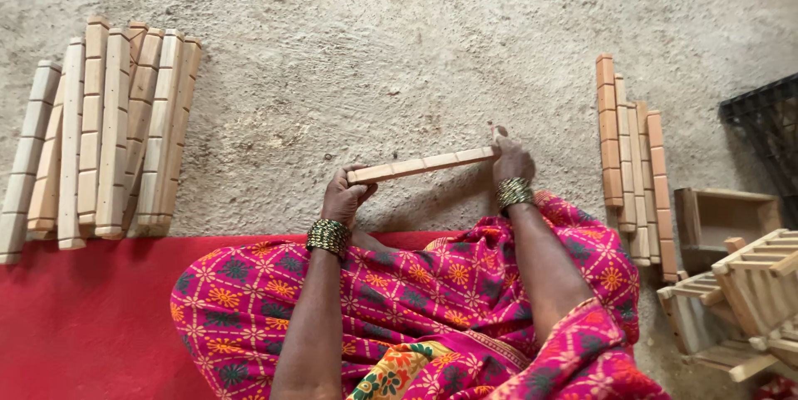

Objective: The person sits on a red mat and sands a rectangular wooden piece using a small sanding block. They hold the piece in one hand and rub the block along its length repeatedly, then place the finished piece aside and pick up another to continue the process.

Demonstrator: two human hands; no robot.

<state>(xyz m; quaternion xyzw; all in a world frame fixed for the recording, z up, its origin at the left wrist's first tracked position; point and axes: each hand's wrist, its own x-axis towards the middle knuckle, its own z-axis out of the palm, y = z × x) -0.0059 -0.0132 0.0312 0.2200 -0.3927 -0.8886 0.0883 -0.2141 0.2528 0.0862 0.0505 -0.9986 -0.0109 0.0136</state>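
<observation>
Both hands hold one wooden slat (422,164) level above the floor (374,51): the left hand (345,197) grips its left end and the right hand (509,161) clasps its right end. A row of slats (100,134) lies far left, a smaller stack (633,167) just right, with wooden frames (748,284) beyond.

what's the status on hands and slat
Left hand and right hand grip slat ends. Slat held level above floor. Nothing in the way.
</observation>
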